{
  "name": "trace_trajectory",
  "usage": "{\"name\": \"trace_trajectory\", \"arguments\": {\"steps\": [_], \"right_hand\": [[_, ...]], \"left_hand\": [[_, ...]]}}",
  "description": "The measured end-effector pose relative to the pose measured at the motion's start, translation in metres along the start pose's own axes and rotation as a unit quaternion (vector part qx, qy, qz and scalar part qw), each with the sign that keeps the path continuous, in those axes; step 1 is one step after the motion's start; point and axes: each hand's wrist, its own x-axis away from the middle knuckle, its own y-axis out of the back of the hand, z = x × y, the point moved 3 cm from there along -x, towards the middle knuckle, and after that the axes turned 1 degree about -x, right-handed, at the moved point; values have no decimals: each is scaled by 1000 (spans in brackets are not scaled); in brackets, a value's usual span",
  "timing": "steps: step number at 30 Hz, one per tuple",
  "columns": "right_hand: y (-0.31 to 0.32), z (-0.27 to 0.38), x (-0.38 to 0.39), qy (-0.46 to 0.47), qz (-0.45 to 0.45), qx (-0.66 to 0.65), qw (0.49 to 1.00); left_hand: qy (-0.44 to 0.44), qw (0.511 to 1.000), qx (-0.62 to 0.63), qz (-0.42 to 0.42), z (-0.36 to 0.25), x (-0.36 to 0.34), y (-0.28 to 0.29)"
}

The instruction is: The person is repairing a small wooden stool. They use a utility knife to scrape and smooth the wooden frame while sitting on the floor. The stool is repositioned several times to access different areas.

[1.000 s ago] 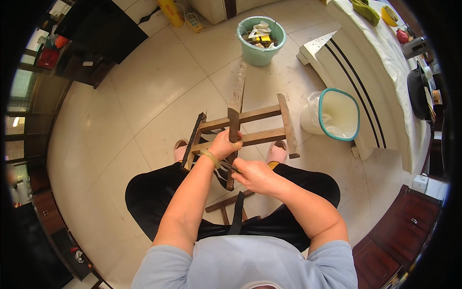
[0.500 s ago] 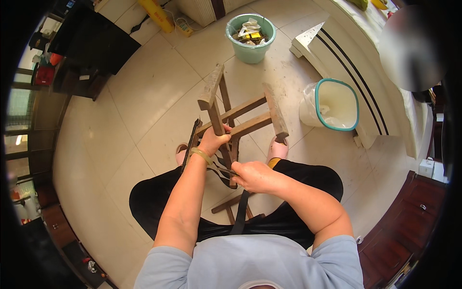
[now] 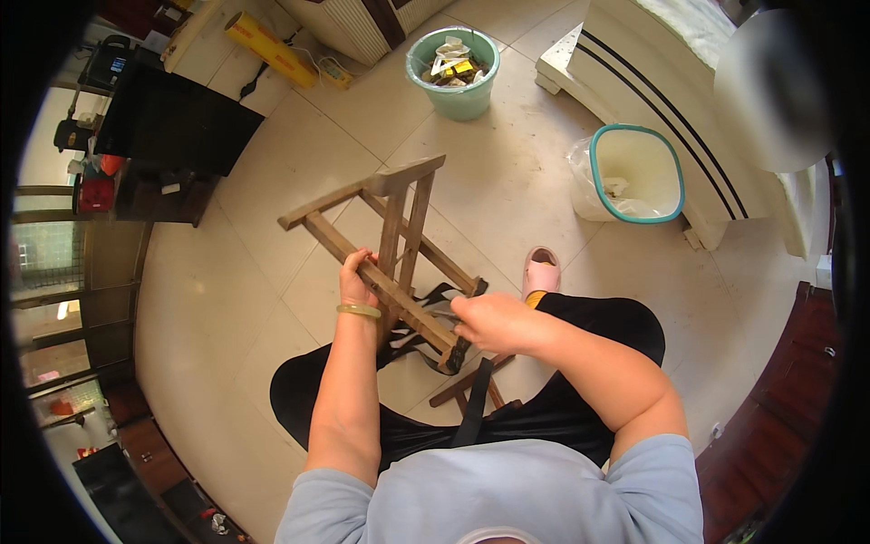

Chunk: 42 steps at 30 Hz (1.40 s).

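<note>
Between my knees, a wooden folding stool frame (image 3: 381,283) is tilted, its crossed legs turned up and away from me. Black webbing straps (image 3: 415,349) hang loose around its near end. My left hand (image 3: 358,279), with a bangle at the wrist, is closed around one of the wooden bars. At the strapped end, my right hand (image 3: 494,322) is closed with its fingertips close to the bar ends. A slim metal tool showed in it a moment ago; now my fingers mostly hide it, and I cannot tell whether it is scissors or pliers.
Other wooden bars (image 3: 476,385) lie low between my thighs, beside a black band (image 3: 473,408). Ahead stands a green bucket of rubbish (image 3: 467,102). A white bin with a teal rim (image 3: 594,190) is at right, near a pale cabinet (image 3: 625,91). My pink slipper (image 3: 541,272) rests on the tiles.
The stool frame has turned, its far end swinging left and its strapped end coming toward my right hand. My left hand has shifted left and slightly down; my right hand moved slightly right.
</note>
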Motion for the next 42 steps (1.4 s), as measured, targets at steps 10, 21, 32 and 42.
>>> {"name": "trace_trajectory", "arguments": {"steps": [10, 21, 32, 42], "right_hand": [[20, -17, -5, -49, -163, -23, 985], [36, -25, -5, -50, -275, -67, 958], [41, -32, -9, -45, -246, -96, 963], [34, -20, -6, 12, -131, -120, 984]], "left_hand": [[17, 986, 163, -2, 3, 41, 14], [1, 980, 199, -12, 0, 66, 12], [50, 987, 146, 37, 0, 73, 0], [104, 986, 128, -5, -3, 69, -12]]}}
